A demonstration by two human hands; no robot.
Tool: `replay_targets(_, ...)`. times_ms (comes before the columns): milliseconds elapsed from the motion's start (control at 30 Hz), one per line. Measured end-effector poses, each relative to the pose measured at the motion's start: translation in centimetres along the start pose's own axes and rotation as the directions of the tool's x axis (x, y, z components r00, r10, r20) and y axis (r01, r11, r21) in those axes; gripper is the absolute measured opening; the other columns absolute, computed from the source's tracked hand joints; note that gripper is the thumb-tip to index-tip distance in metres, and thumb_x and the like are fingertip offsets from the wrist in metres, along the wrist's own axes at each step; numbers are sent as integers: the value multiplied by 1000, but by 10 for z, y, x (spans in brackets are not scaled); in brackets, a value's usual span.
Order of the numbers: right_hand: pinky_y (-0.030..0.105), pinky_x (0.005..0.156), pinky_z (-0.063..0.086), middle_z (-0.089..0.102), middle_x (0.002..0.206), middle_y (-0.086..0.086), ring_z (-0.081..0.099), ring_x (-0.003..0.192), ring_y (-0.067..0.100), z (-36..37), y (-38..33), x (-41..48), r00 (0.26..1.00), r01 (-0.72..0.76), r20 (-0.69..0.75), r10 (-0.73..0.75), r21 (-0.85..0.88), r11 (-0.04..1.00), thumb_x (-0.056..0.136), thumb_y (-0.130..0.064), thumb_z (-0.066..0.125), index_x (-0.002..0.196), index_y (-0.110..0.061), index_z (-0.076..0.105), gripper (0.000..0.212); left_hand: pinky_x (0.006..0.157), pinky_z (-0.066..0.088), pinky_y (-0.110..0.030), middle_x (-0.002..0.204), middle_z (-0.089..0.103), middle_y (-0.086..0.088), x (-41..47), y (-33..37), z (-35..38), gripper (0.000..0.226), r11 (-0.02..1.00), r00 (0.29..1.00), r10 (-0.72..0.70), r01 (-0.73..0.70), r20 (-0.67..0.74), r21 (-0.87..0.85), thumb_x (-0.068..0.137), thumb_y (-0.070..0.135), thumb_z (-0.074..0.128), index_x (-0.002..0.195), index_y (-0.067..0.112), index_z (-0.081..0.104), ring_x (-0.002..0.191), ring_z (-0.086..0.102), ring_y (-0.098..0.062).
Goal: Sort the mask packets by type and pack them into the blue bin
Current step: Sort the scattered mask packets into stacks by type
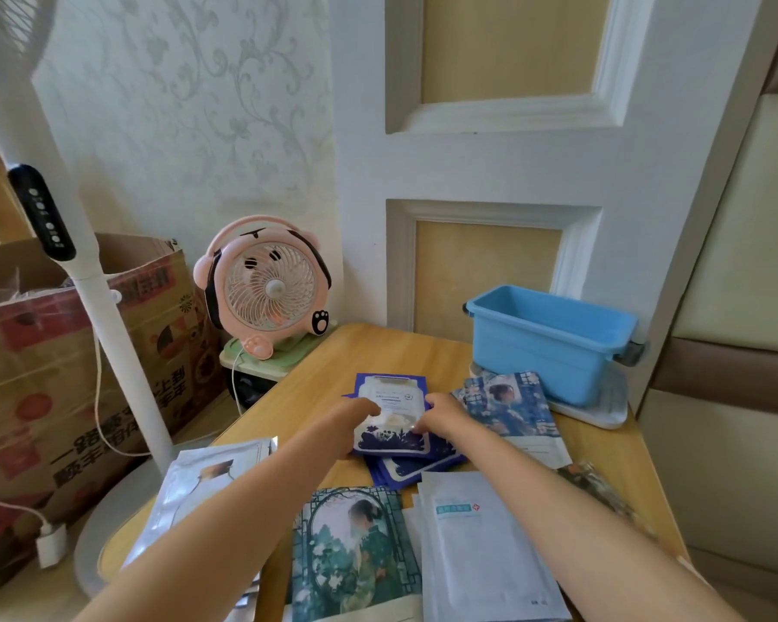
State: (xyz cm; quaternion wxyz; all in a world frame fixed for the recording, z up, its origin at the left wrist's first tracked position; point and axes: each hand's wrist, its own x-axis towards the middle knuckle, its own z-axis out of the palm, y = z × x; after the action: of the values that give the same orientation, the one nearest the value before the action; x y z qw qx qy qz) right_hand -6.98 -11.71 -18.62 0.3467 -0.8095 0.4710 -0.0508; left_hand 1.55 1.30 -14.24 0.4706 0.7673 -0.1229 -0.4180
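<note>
1. The blue bin (535,352) stands at the far right corner of the tabletop (333,365), on a white tray (602,413).
2. Left of the bin and nearer the person lies a small stack of dark-blue packets (405,469).
3. Both hands hold the top packet (391,397) of that stack. The left hand (351,424) curls its fingers round the packet's left edge. The right hand (441,415) grips its right edge with bent fingers.
4. The top packet seems slightly raised off the stack, though the angle leaves this unsure.
5. A blue illustrated packet (513,406) lies just in front of the bin, its far edge against the tray.
6. Well away from the bin, along the near edge, a green illustrated packet (355,549) lies between a silver packet (207,482) and a pile of white packets (481,549).
7. A pink desk fan (266,285) stands to the left of the bin, just beyond the tabletop's far left corner.
</note>
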Motion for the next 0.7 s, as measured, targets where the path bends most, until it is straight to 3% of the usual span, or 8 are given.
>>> replay_targets(200, 36, 105, 40, 47, 142, 6, 44, 130, 23, -8, 7, -13, 984, 122, 95, -150, 249, 961, 77, 9, 64, 141, -13, 40, 71, 104, 36, -36, 145, 38, -15, 20, 2, 0, 56, 1000, 1000, -14, 14, -10, 13, 91, 14, 60, 138, 1, 35, 131, 40, -31)
replay_targets(300, 34, 102, 41, 45, 143, 6, 43, 131, 22, -23, 10, -18, 968, 178, 131, -214, 241, 954, 80, 3, 65, 140, -15, 40, 68, 83, 40, -33, 112, 57, -17, 26, -1, 1, 21, 998, 999, 16, -15, -29, 60, 85, 2, 62, 105, -2, 55, 94, 55, -30)
replay_targets(333, 34, 100, 41, 44, 144, 6, 43, 130, 23, -32, 10, -19, 976, 207, 35, -216, 178, 962, 82, -1, 65, 141, -16, 39, 66, 79, 39, -31, 89, 55, -14, 26, -2, 2, 11, 997, 997, 41, -36, -70, 73, 84, 0, 62, 83, 2, 51, 74, 52, -24)
replay_targets(400, 35, 102, 39, 43, 142, 9, 42, 128, 26, -61, 12, -20, 907, 246, -326, -267, -104, 964, 85, -5, 59, 139, -15, 40, 58, 77, 35, -29, 70, 38, -7, 33, -7, 2, 34, 995, 986, 82, -72, -145, 74, 87, -1, 59, 66, 9, 35, 60, 38, -17)
replay_targets(467, 38, 109, 29, 39, 142, 13, 33, 131, 30, -98, 23, -18, 710, 163, -578, -402, -421, 892, 84, -1, 52, 136, -10, 41, 54, 76, 34, -30, 70, 36, -7, 35, -10, 0, 25, 992, 981, 94, -78, -168, 96, 89, 0, 57, 73, 4, 38, 68, 41, -21)
replay_targets(500, 42, 113, 21, 35, 145, 15, 28, 134, 32, -117, 31, -18, 666, 66, -607, -433, -531, 845, 83, -2, 53, 137, -9, 38, 57, 75, 34, -31, 72, 37, -7, 36, -10, 0, 19, 992, 978, 100, -85, -181, 93, 89, 0, 57, 84, 0, 39, 78, 43, -24)
replay_targets(600, 55, 113, 12, 36, 143, 15, 26, 135, 35, -162, 62, -14, 782, -192, -560, -275, -635, 748, 81, -13, 56, 138, -13, 33, 61, 71, 33, -33, 80, 41, -10, 36, -11, -3, 28, 988, 976, 121, -101, -181, 119, 87, -2, 59, 105, 0, 38, 86, 41, -26)
replay_targets(700, 47, 100, 34, 57, 121, 13, 47, 118, 33, -182, 96, -16, 855, -272, -502, -135, -653, 707, 84, -15, 52, 125, -14, 47, 42, 60, 33, -32, 73, 40, -9, 39, -10, -2, 30, 988, 971, 130, -109, -202, 114, 83, -1, 63, 108, -3, 46, 64, 38, -20)
